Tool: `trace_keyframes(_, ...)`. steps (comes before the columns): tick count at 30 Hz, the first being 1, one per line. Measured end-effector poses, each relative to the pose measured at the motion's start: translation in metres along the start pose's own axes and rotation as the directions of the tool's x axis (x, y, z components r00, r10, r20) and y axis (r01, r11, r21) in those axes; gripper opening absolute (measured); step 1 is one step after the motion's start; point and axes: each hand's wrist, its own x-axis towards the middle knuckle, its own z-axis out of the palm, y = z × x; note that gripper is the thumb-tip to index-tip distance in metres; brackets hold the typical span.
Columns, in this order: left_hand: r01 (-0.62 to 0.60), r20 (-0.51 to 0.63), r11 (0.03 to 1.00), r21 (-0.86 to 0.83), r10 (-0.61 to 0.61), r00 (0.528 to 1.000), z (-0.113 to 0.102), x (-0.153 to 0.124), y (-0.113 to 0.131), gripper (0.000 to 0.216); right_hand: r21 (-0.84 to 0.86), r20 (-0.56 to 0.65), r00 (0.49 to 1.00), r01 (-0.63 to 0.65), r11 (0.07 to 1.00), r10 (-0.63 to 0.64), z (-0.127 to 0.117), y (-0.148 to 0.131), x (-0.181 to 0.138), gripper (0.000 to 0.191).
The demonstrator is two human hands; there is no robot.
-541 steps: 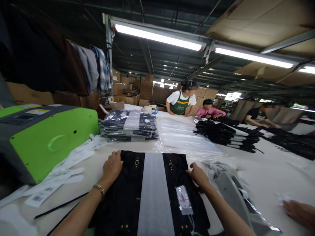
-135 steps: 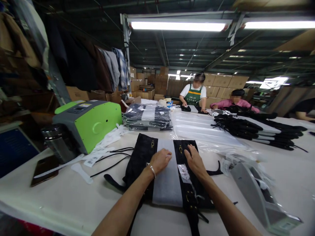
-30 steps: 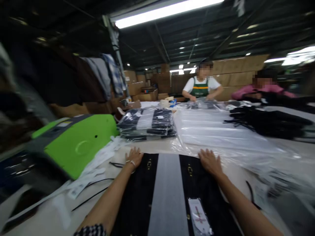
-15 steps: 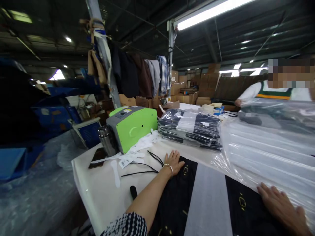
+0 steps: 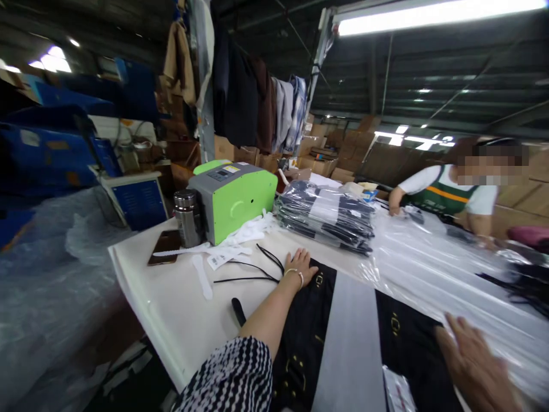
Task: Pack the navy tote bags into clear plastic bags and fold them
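A folded black garment (image 5: pixel 309 337) with a grey paper strip (image 5: pixel 349 343) down its middle lies flat on the white table (image 5: pixel 180 309). My left hand (image 5: pixel 300 266) rests open and flat on the garment's far left corner, a bracelet at the wrist. At the lower right my right hand (image 5: pixel 476 360), blurred, lies with fingers spread on the garment's far right corner, beside a spread of clear plastic bags (image 5: pixel 433 280). A small hang tag (image 5: pixel 397 395) sits on the garment near the bottom edge.
A green and grey machine (image 5: pixel 234 197), a steel flask (image 5: pixel 185 217) and a phone (image 5: pixel 165 254) stand at the table's left end, with white paper tags (image 5: pixel 231 246) and black ties (image 5: pixel 261 269). A stack of bagged garments (image 5: pixel 328 214) lies behind. A person in a green apron (image 5: pixel 446 191) works opposite.
The view has swung left since a second ago. Both hands stay flat on the garment's far corners; the right hand has shifted slightly and is blurred.
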Motion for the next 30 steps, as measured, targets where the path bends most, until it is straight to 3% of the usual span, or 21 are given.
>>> trace_keyframes(1,0.002,0.016,1.0,-0.001,-0.002,1.0,-0.002,0.001,0.0,0.075,0.038,0.033,0.999,-0.018,0.999,0.017,-0.004,-0.02,-0.012,0.076)
trace_keyframes(4,0.002,0.068,1.0,-0.007,-0.002,0.998,-0.014,0.004,-0.001,0.074,0.084,0.066,0.989,0.124,0.989,-0.13,-0.01,-0.076,-0.05,0.067)
trace_keyframes(6,-0.002,0.093,1.0,-0.005,0.002,0.996,-0.027,0.002,-0.002,0.073,0.064,0.071,0.977,0.199,0.978,-0.204,-0.008,-0.096,-0.072,0.064)
trace_keyframes(9,-0.028,0.07,0.999,0.023,0.026,0.997,-0.048,-0.013,0.0,0.072,0.026,0.084,0.976,0.197,0.98,-0.199,-0.001,-0.092,-0.095,0.061)
trace_keyframes(12,-0.09,0.006,0.993,0.081,0.089,0.996,-0.057,-0.039,0.007,0.067,0.013,0.144,0.987,0.078,0.997,-0.079,-0.003,-0.081,-0.106,0.063)
trace_keyframes(15,-0.121,-0.034,0.982,0.143,0.127,0.991,-0.056,-0.054,0.011,0.065,0.046,0.21,0.978,-0.018,0.999,0.007,-0.014,-0.087,-0.107,0.061)
trace_keyframes(20,-0.12,-0.057,0.963,0.24,0.138,0.989,-0.04,-0.044,0.021,0.064,0.17,0.285,0.958,-0.095,0.981,0.044,-0.018,-0.101,-0.104,0.057)
trace_keyframes(23,-0.162,-0.036,0.941,0.296,0.18,0.983,-0.032,-0.037,0.042,0.062,0.298,0.229,0.972,-0.13,0.946,0.061,-0.021,-0.089,-0.1,0.058)
trace_keyframes(26,-0.22,-0.018,0.921,0.321,0.238,0.971,-0.028,-0.026,0.072,0.06,0.458,0.128,0.975,-0.223,0.86,0.184,-0.026,-0.056,-0.081,0.058)
trace_keyframes(30,-0.294,0.006,0.899,0.325,0.309,0.951,-0.018,0.0,0.118,0.058,0.57,0.102,0.897,-0.407,0.713,0.43,-0.016,0.004,-0.053,0.058)
